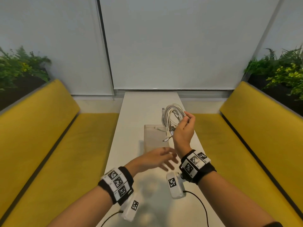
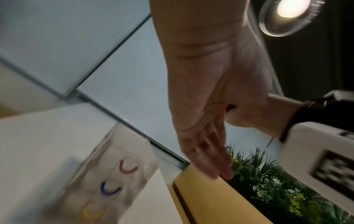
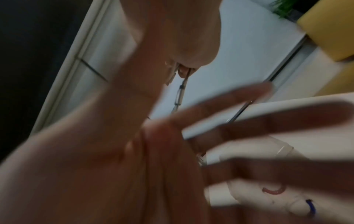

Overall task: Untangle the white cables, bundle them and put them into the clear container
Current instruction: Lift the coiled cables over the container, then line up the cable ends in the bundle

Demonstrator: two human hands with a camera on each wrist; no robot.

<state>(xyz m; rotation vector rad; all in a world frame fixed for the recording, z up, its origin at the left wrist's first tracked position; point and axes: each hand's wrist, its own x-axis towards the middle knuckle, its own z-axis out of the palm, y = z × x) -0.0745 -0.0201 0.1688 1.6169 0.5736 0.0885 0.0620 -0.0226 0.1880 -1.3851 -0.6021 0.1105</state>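
- The right hand (image 1: pixel 184 128) is raised above the table, fingers and thumb curled round a coiled bundle of white cables (image 1: pixel 172 116), whose loose plug ends dangle toward 7 o'clock.
- The left hand (image 1: pixel 157 158) is blurred, fingers spread and nearly straight, gripping nothing, low at the near edge of the container, just beside the right wrist.
- The bundle hangs over the far right part of a clear rectangular plastic container (image 1: pixel 151 138), at 1 o'clock from its middle; whether the plug ends touch it cannot be told.
- The left wrist view shows red, blue and yellow curved marks (image 2: pixel 111 191) at the container; what they are is unclear.
- The container stands on a narrow white table (image 1: pixel 139 108).
- Yellow cushioned benches (image 1: pixel 49 136) flank the table at 9 and 3 o'clock.
- Green leafy plants (image 1: pixel 21 66) sit behind each bench back.
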